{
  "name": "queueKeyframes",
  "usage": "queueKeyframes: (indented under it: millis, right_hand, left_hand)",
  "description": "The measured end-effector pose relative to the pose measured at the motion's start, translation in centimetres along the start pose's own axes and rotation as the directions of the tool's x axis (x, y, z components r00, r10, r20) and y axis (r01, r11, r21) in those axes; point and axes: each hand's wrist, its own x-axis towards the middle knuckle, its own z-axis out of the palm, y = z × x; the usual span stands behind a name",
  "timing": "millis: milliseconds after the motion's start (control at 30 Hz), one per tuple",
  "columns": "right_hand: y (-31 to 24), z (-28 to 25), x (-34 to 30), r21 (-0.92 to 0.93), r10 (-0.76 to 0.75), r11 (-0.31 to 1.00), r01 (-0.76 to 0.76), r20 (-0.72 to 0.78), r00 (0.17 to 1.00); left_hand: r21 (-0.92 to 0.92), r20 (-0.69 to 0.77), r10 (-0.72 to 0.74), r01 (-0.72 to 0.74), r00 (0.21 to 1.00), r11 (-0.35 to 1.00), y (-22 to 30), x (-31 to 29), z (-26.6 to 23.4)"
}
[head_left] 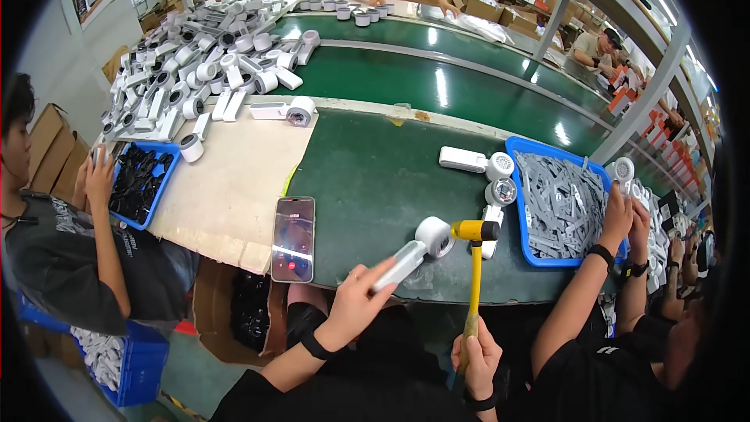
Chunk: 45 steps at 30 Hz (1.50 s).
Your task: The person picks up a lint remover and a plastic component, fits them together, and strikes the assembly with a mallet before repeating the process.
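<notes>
Green-topped workbench (375, 164) in a busy workshop, seen from above; behind it a glossy green belt (391, 72) was bordered by pale rails. At far left, a small object was held up by a co-worker's hands (97, 176) beside a blue tray (162, 192) filled with black parts (139, 180). Above it, white handheld fans (199, 62) were heaped in a large pile, partly at the edge of a beige board (223, 187). Near the board's right edge, a phone (294, 234) was laid face up. Right of the phone, the handle of a single white fan (405, 264) was gripped by the left hand (355, 305), its fingers closed around the lower end; the fan was tilted, its round head toward the upper right. A yellow hammer (476, 285) was held upright by the right hand (478, 353), its fingers wrapped around the handle; its head was placed right beside the fan's head, and whether contact was made could not be told. Beyond the hammer, two further fans (465, 159) were laid against a second blue tray (518, 215), in which grey strips (558, 203) were piled.
</notes>
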Motion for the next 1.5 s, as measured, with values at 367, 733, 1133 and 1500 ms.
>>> queueKeyframes:
  millis: [367, 733, 1133, 1500]
  right_hand:
    - [-2.5, 0.5, 1.6, -0.405, 0.129, 0.914, -0.031, 0.217, 0.968]
    - [-3.5, 1.3, 2.1, -0.437, 0.230, 0.890, -0.130, 0.183, 0.956]
    - [-3.6, 1.6, 1.6, -0.605, -0.125, 0.749, 0.270, 0.271, 0.955]
    - [-3.6, 2.8, 1.5, -0.597, -0.009, 0.769, 0.231, 0.351, 0.936]
  left_hand:
    - [-0.544, 0.241, -0.344, 0.420, 0.907, 0.726, 0.4, 2.2, -2.5]
    - [0.545, -0.270, 0.097, 0.069, 0.958, 0.836, -0.9, 2.7, -1.7]
    - [0.303, -0.226, 0.097, -0.025, 0.969, 0.953, -2.5, 3.4, -0.7]
    - [0.318, -0.314, 0.174, -0.070, 0.933, 0.946, -3.5, 3.3, -0.1]
